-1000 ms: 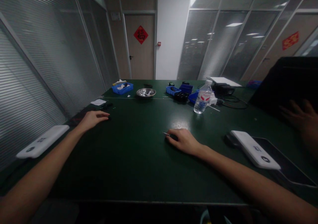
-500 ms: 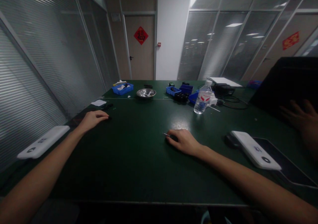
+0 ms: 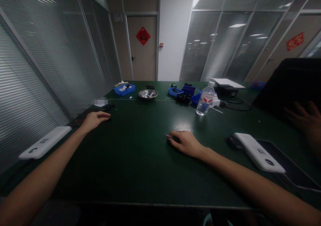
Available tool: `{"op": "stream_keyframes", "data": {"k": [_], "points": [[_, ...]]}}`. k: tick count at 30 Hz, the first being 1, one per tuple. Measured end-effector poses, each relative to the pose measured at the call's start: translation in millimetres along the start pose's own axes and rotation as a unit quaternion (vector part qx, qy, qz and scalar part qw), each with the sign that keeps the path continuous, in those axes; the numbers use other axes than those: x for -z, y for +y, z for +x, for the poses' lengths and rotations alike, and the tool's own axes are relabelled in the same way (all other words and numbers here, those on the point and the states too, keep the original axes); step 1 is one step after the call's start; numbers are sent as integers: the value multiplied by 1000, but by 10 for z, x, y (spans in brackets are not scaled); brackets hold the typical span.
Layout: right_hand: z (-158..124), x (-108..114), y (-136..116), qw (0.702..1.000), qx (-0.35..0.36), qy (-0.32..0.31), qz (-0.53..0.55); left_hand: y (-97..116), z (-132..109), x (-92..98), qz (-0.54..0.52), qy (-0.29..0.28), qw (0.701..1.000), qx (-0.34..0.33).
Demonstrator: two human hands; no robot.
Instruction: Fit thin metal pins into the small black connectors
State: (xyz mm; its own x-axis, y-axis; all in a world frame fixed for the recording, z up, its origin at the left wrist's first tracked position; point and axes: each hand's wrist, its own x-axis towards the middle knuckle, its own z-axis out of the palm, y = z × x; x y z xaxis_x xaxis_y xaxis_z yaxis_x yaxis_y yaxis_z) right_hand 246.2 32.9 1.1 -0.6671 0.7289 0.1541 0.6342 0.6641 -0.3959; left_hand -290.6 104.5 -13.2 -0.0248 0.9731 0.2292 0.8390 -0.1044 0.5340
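My left hand (image 3: 94, 121) is over the left part of the green table (image 3: 125, 165), its fingers pinched at a small dark object (image 3: 109, 118) too small to name. Nearer the middle, my right hand (image 3: 184, 141) rests on the table with its fingers curled round a thin metal-tipped tool (image 3: 168, 135). The tip points left, and the rest of the tool is mostly hidden in the hand. Beyond both hands stand a metal bowl (image 3: 148, 97) and an upright water bottle (image 3: 205, 100).
Blue trays (image 3: 124, 91) with small parts stand at the back left and back middle. Dark cables and a white plug (image 3: 215, 101) lie behind the bottle. White devices (image 3: 259, 152) flank my forearms. At the right edge another person's hand (image 3: 304, 117) is beside a dark screen (image 3: 288, 82).
The view has shifted very slightly. The fingers of my left hand have moved a little at the small dark object; my right hand keeps its place and grip.
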Motion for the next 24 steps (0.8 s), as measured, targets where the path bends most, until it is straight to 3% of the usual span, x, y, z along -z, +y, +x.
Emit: {"op": "stream_keyframes", "data": {"k": [10, 18, 24], "points": [[-7, 5, 4, 1000, 8, -4, 11, -85, 0, 20, 21, -8, 1000, 1], [-11, 2, 3, 1000, 11, 0, 2, 19, -55, 53, 77, 8, 995, -62], [-6, 3, -9, 1000, 6, -3, 2, 116, -58, 62, 176, -16, 980, -96]]}}
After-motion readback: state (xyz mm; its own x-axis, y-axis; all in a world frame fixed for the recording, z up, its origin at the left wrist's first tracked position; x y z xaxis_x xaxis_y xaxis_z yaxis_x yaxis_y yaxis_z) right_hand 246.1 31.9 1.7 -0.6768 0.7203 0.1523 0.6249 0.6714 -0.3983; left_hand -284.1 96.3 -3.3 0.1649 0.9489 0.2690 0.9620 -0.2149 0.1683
